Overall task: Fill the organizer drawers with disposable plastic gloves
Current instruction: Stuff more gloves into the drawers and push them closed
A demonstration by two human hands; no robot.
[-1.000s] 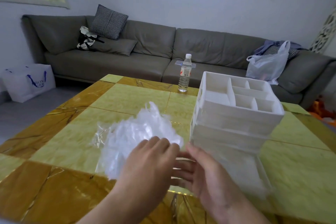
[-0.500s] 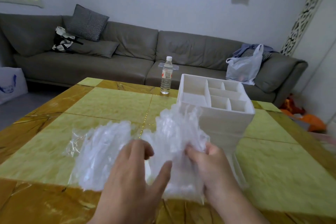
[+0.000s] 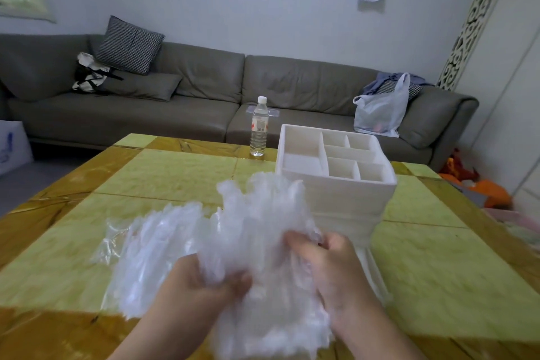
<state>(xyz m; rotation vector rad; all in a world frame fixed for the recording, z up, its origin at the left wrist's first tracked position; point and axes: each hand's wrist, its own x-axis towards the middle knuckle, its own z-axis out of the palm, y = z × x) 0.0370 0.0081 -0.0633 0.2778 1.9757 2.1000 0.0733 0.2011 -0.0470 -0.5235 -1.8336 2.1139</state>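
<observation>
A crumpled bunch of clear plastic gloves (image 3: 257, 231) is lifted in front of me. My left hand (image 3: 201, 286) grips its lower left part and my right hand (image 3: 327, 266) grips its right side. More gloves (image 3: 152, 248) lie in a loose pile on the table to the left. The white organizer (image 3: 336, 184) stands just behind my right hand, its top split into several empty compartments. A pulled-out drawer (image 3: 371, 269) sticks out at its base, mostly hidden by my right hand and the gloves.
A yellow and amber tiled table (image 3: 175, 172) carries everything. A water bottle (image 3: 259, 127) stands at its far edge. Behind is a grey sofa (image 3: 204, 90) with cushions and a white plastic bag (image 3: 382, 108).
Both hands have closed on a bunch of gloves and raised it off the pile, toward the organizer. My view has tilted up and shifted right.
</observation>
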